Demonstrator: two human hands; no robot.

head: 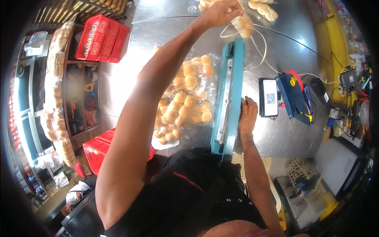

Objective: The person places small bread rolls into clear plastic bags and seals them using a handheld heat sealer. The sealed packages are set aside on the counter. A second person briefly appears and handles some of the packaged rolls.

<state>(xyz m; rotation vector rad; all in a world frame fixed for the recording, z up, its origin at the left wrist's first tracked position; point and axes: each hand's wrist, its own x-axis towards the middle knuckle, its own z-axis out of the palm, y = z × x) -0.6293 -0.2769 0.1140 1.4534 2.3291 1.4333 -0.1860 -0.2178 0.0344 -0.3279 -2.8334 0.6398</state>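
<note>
At the far edge, my left hand [226, 13] pinches a clear plastic bag of buns [244, 25] with its fingertips. The bag lies above the far end of a teal impulse bag sealer [237, 89], whose long jaw points away from me. On the steel table, my right hand [248, 114] rests against the sealer's right side; its thumb is hidden, so its hold cannot be told. Clear bags of golden bread rolls [185, 89] lie in a heap left of the sealer, partly covered by my left arm.
More bagged buns [263, 10] lie at the far side. A white cord [262, 56] loops past the sealer. To the right are a phone [270, 97] and a dark blue metal dispenser [291, 99]. Red plastic crates [102, 38] and hanging bread bags [54, 89] are leftward.
</note>
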